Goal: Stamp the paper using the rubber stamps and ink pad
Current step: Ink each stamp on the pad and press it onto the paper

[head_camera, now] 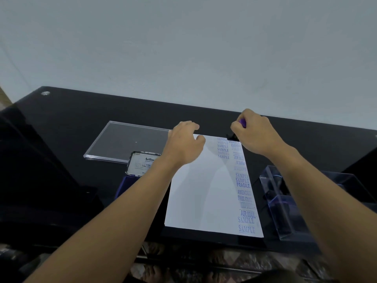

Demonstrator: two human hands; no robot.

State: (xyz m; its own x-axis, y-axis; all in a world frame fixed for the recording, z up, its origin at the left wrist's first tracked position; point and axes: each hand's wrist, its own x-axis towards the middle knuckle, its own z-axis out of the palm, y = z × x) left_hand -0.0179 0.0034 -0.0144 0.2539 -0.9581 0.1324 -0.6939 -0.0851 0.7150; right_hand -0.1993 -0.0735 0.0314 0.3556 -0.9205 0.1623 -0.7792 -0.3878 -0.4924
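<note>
A white sheet of paper point(204, 190) lies on the black table, with blue stamp prints (SAMPLE, FRAGILE, AIR MAIL) running down its right side. My right hand point(257, 133) grips a rubber stamp point(241, 124) with a purple handle; its black base sits at the paper's far right corner. My left hand point(186, 141) rests on the paper's far left corner with fingers loosely curled, holding nothing. The open ink pad point(140, 166), with a white Artline label inside its lid, sits left of the paper, partly hidden by my left forearm.
A clear plastic lid point(122, 141) lies flat at the back left. A clear box point(285, 203) holding dark stamps stands right of the paper, under my right forearm. The black glass table point(81, 111) meets a pale wall behind; dark chair shapes flank both sides.
</note>
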